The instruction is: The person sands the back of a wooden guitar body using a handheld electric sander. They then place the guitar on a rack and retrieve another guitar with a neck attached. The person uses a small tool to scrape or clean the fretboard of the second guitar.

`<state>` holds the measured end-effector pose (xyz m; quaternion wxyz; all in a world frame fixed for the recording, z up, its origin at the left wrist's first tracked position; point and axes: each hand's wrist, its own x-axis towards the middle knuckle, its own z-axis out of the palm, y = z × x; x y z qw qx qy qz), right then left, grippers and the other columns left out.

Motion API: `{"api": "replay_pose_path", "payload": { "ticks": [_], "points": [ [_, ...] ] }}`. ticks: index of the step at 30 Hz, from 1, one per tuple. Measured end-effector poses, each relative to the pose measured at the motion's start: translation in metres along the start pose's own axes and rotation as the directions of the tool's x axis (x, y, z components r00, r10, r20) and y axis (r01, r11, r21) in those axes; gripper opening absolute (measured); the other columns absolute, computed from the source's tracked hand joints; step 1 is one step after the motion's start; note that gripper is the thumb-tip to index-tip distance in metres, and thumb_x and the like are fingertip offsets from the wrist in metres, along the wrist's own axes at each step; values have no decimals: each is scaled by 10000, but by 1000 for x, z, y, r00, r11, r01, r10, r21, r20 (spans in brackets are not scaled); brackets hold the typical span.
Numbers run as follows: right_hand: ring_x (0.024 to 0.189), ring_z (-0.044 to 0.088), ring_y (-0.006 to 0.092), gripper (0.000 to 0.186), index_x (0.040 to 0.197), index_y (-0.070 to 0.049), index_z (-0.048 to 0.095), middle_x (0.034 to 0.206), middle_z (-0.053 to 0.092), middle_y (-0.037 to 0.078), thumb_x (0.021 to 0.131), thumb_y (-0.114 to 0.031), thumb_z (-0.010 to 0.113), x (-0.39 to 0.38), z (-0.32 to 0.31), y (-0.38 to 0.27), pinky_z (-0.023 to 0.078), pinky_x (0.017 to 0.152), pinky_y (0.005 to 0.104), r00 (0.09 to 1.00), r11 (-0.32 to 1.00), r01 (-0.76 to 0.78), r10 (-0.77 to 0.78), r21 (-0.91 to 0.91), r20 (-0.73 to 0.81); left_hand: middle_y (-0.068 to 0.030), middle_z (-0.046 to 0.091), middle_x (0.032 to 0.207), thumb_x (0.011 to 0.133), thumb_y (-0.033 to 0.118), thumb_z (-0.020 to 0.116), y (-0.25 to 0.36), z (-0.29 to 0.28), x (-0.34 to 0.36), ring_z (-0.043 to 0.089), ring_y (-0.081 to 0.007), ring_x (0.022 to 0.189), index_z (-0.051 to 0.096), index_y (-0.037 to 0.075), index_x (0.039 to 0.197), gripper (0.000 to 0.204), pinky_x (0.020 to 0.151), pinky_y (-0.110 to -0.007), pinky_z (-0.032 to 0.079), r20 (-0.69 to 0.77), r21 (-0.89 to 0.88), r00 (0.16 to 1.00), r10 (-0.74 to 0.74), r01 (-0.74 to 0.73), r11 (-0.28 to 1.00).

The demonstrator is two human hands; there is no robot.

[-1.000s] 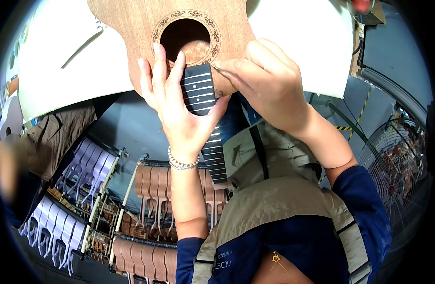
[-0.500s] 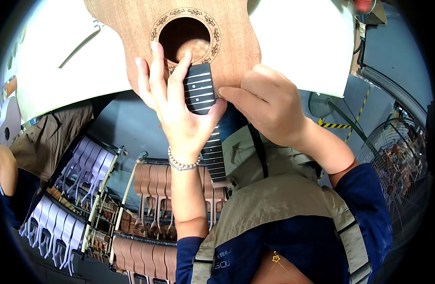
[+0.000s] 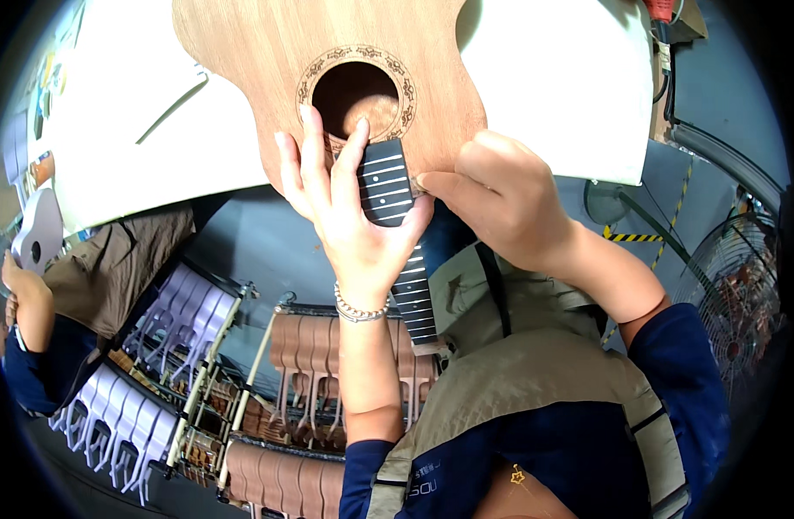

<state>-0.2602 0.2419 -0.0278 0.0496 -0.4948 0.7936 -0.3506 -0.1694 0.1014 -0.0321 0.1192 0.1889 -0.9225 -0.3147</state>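
Note:
A bare-wood ukulele (image 3: 449, 95) lies on the white worktop, its dark fretboard (image 3: 384, 164) pointing toward my body. A patterned ring circles its sound hole. Across the neck joint rests my left hand (image 3: 354, 203), open, with fingers spread flat on the body's top below the sound hole. Its thumb lies along the right side of the fretboard. My right hand (image 3: 509, 199) is closed in a pinch beside that same edge, close to the left thumb. Something small and brownish shows at its fingertips, too small to make out.
The white worktop (image 3: 561, 104) spreads behind the ukulele. Racks of brown ukulele bodies (image 3: 284, 476) and lilac ones (image 3: 120, 424) stand below left. At far left is another person's hand (image 3: 29, 294) by a lilac body (image 3: 41, 229). A fan (image 3: 730, 303) stands at right.
The whole view has shifted, so things sit lower and further right. Both my hands keep nearly the same places on the ukulele. More of the other person's arm shows at left.

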Motion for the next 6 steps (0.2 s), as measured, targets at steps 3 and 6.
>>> {"api": "replay_pose_path", "payload": {
  "ticks": [3, 6],
  "points": [
    [626, 477, 192, 156, 785, -56, 585, 663, 417, 36, 630, -68, 602, 1, 1, 6, 390, 495, 296, 997, 993, -71, 72, 89, -5, -146, 296, 1400, 517, 188, 762, -1, 0, -1, 169, -377, 1306, 524, 88, 1174, 706, 1049, -495, 163, 5, 12, 1000, -4, 4, 1000],
    [597, 469, 218, 165, 840, -47, 625, 643, 422, 61, 677, -50, 651, 6, 3, 9, 389, 508, 321, 994, 991, -88, 95, 101, -61, -139, 280, 1408, 540, 204, 767, 0, 1, 1, 166, -375, 1309, 518, 99, 1187, 701, 1054, -502, 160, -5, 7, 1000, 5, -5, 1000]
  ]
}}
